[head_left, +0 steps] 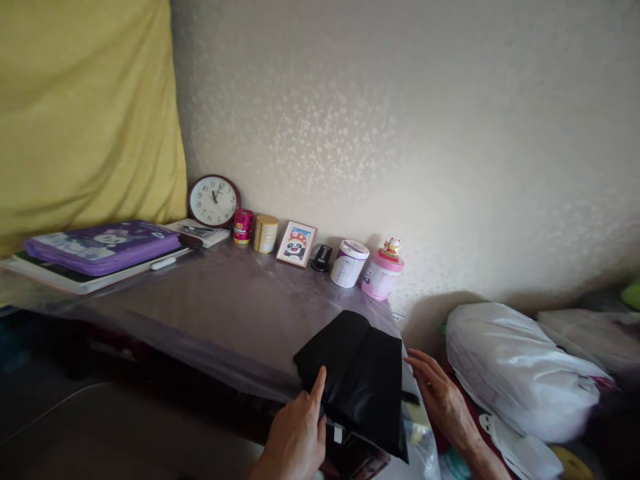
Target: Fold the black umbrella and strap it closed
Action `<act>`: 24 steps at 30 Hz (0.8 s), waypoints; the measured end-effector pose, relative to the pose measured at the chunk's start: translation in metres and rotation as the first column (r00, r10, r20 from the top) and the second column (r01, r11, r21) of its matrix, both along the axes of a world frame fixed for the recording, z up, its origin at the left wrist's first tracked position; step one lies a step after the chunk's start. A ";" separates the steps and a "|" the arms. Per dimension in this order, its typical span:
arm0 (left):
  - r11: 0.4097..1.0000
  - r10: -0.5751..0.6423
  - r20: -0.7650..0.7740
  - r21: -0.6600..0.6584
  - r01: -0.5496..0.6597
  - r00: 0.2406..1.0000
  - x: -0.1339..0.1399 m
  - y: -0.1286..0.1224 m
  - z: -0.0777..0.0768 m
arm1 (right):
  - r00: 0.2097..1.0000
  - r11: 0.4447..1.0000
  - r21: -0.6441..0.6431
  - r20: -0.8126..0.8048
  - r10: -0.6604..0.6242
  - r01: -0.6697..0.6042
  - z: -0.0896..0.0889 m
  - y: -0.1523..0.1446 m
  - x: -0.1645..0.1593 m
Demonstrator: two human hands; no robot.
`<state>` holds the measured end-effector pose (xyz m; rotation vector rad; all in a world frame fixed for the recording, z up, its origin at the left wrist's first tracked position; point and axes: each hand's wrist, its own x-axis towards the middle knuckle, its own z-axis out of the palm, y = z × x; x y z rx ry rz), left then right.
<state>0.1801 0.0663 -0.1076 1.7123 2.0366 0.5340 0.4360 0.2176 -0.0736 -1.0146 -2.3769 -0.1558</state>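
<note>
A black umbrella (360, 373) with a pleated canopy is spread over the right front corner of the table and hangs past its edge. A short black strap sticks out on its right side, and a small white label shows below. My left hand (300, 427) grips it at the lower left, index finger stretched along the fabric, the other fingers curled and partly hidden. Just off the right edge of the canopy, my right hand (443, 397) is open, its fingers extended and close together, holding nothing.
Along the wall stand a clock (215, 201), a pink tin (243, 227), a yellow-lidded jar (266, 234), a panda picture frame (297, 244), a white canister (350, 264) and a pink canister (381, 277). A purple case (105, 247) lies left. White bags (520, 367) bulge at right.
</note>
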 end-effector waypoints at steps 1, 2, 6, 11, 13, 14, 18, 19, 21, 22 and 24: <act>1.000 0.001 0.000 -0.001 -0.001 1.000 0.000 0.000 0.001 | 1.000 1.000 -0.016 0.011 0.012 -0.012 -0.003 -0.006 0.000; 1.000 0.002 -0.002 0.001 -0.002 1.000 0.000 -0.001 0.001 | 0.999 0.999 -0.024 0.017 0.027 -0.027 -0.006 -0.011 -0.001; 0.999 0.004 0.003 0.037 -0.004 1.000 -0.001 -0.001 -0.002 | 0.994 0.993 -0.046 0.016 0.111 -0.111 -0.010 -0.028 -0.012; 1.000 0.008 0.027 0.017 -0.008 1.000 -0.001 0.000 -0.002 | 0.981 0.981 -0.096 0.074 0.179 -0.171 -0.004 -0.033 -0.020; 1.000 0.010 0.031 0.013 -0.011 0.999 -0.002 0.000 -0.001 | 0.981 0.981 -0.089 0.069 0.181 -0.175 -0.001 -0.032 -0.022; 1.000 0.012 0.030 0.016 -0.012 0.999 -0.002 0.000 -0.001 | 0.982 0.981 -0.087 0.059 0.181 -0.176 0.001 -0.032 -0.023; 0.999 0.008 0.027 0.034 -0.009 1.000 -0.002 0.000 -0.002 | 0.980 0.977 -0.072 -0.015 0.198 -0.199 0.012 -0.029 -0.034; 0.999 0.006 0.030 0.035 -0.007 1.000 -0.002 0.000 -0.003 | 0.977 0.976 -0.055 -0.046 0.206 -0.209 0.015 -0.028 -0.038; 1.000 0.008 0.032 0.027 -0.009 0.999 -0.002 0.000 -0.004 | 0.968 0.973 -0.023 -0.109 0.227 -0.230 0.020 -0.025 -0.050; 1.000 0.010 0.029 0.023 -0.011 1.000 -0.002 0.001 -0.005 | 0.963 0.971 -0.012 -0.137 0.234 -0.237 0.022 -0.023 -0.056; 1.000 0.010 0.029 0.021 -0.011 1.000 -0.002 0.001 -0.005 | 0.953 0.967 0.000 -0.172 0.251 -0.254 0.024 -0.018 -0.071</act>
